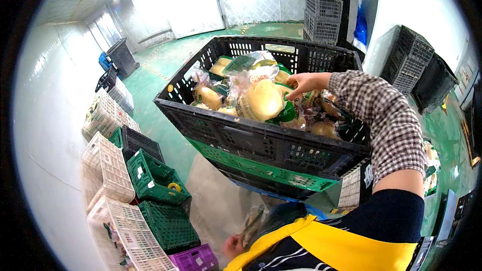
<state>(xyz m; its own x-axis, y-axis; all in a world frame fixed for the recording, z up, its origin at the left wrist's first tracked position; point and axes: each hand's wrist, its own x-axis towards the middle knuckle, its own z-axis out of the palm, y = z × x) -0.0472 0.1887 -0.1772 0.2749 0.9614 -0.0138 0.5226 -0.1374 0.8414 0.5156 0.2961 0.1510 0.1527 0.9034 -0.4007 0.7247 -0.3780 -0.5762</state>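
Observation:
A black plastic crate (261, 128) holds several clear plastic packs with green print and rounded, pale yellow produce inside; its exact kind I cannot make out. My right hand (301, 84) reaches in over the crate's right side, fingers and thumb curled at the edge of a large produce pack (263, 101), which lies on top near the front wall. Down low by my apron, my left hand (233, 247) is closed on a clear plastic pack (253, 225) with something greenish-brown in it. Part of that hand is cut off from sight by the apron.
Beneath the black crate stands a green crate (271, 173). Along the left wall are white crates (103, 163), green crates (158, 178) and a purple crate (196, 258). Tall grey crate stacks (323, 7) rise at the back, more dark crates (409, 57) at right. A bin (122, 57) stands far left.

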